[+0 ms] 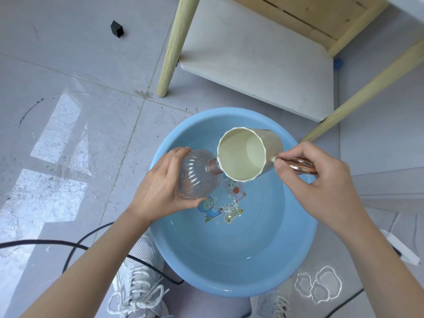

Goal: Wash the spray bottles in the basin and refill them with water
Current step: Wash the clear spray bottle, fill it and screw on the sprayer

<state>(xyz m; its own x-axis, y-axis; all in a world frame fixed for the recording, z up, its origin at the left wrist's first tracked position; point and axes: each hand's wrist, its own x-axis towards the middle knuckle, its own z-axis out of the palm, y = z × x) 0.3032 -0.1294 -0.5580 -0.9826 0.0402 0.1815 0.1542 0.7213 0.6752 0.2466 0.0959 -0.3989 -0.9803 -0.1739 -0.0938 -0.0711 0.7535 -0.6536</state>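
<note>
bottle location: clear ribbed spray bottle held over the blue basin, tilted, its neck touching the cup lip; no spray head on it
left hand: left hand wrapped round the bottle body, from the base side
right hand: right hand pinching the cup's shiny copper handle
handling: thin plastic, likely light and squeezable; wet so probably slippery; ribs give grip, hold at the wide body, not the neck
cup: cream cup tipped toward the neck; any water inside hard to see
bottle contents: fill level cannot tell
basin contents: shallow clear water over cartoon decals
step: looks like refilling, narrow neck may spill
</note>
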